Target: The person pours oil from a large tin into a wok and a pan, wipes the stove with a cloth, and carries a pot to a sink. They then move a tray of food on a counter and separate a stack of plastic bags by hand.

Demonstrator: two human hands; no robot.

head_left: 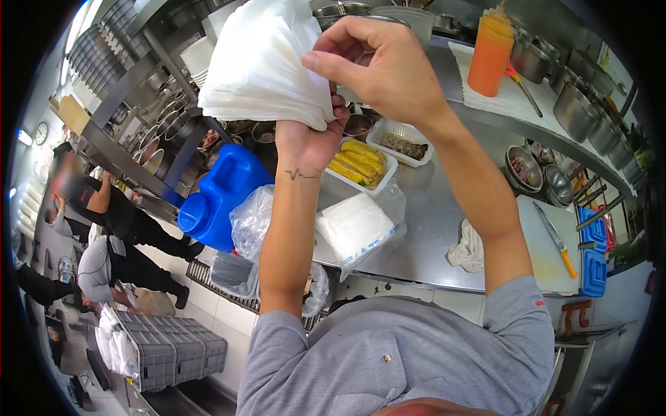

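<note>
Between both hands (347,104), white folded napkins (260,62).

Both arms raised, frame center-top. Left hand (305,142) closed, wrist tattoo facing camera. Right hand (381,69) above it, fingers pinching.

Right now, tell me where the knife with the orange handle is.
In the head view, the knife lies on the white cutting board at the right, between a crumpled cloth and blue containers.
</note>
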